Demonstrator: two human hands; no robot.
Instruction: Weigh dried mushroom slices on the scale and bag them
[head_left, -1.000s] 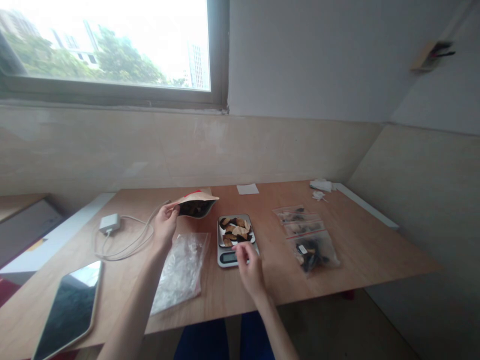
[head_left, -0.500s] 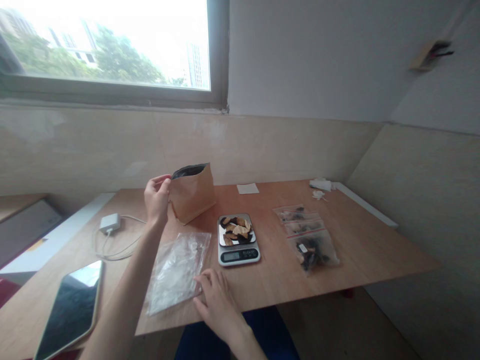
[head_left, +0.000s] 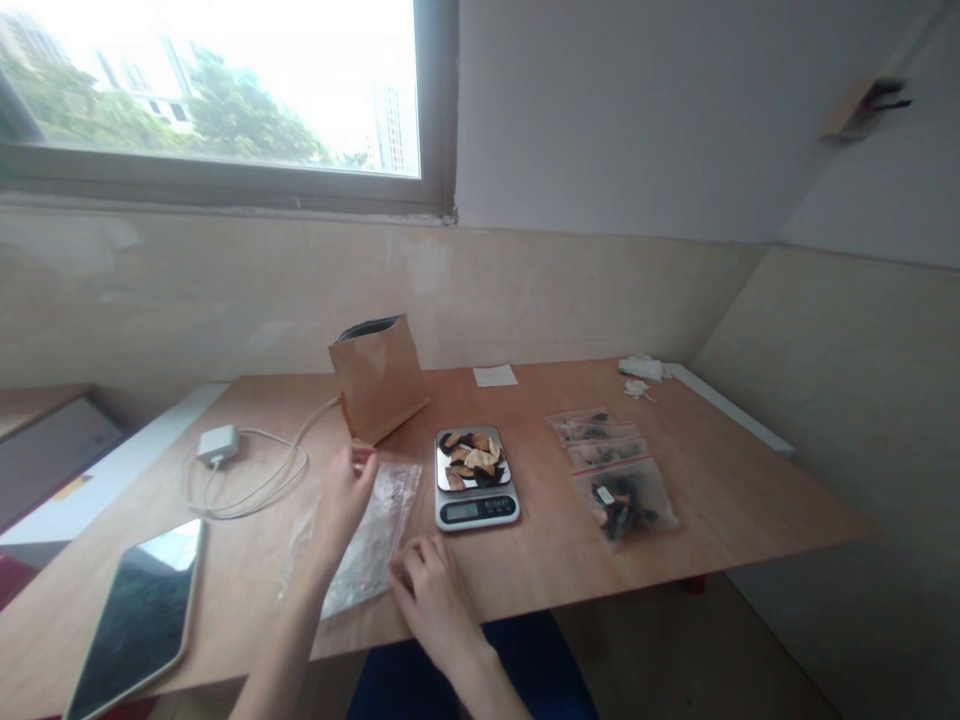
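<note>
My left hand hovers over the upper part of a clear plastic bag, its fingers loosely bent and apart, with nothing visible in them. At the bag's right edge, my right hand rests with curled fingers, thumb and forefinger at the plastic. A brown paper pouch with a dark lining stands behind my left hand, its mouth agape. To the right of the plastic bag is a digital kitchen scale. Dried pieces, dark and pale tan, lie on its plate.
Several zip bags with dark dried contents overlap on the right. A phone, a white charger and its cable lie left. White paper and crumpled white material are at the back. The table's front edge is near me.
My left hand has let go of the paper pouch and come down toward me, over the plastic bag. The pouch has tilted slightly left. My right hand has barely moved.
</note>
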